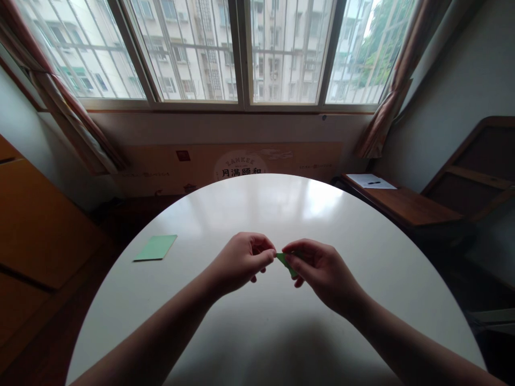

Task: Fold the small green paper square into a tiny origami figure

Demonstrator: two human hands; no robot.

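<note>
A small folded piece of green paper (287, 264) is held between both hands above the white round table (225, 343). My left hand (245, 260) pinches its left tip between thumb and forefinger. Gripping the wider part from the right, my right hand (316, 264) covers much of the paper with its thumb and fingers. How the paper is folded cannot be made out under the fingers. On the table's left side lies a flat stack of light green square paper (156, 248), apart from both hands.
Past the table's right edge stands a wooden side table (422, 206) with a white sheet (370, 182) and a dark pen (374, 183) on it. An orange wooden cabinet (44, 225) is at the left. Behind the table are a printed panel (156, 166) and a barred window.
</note>
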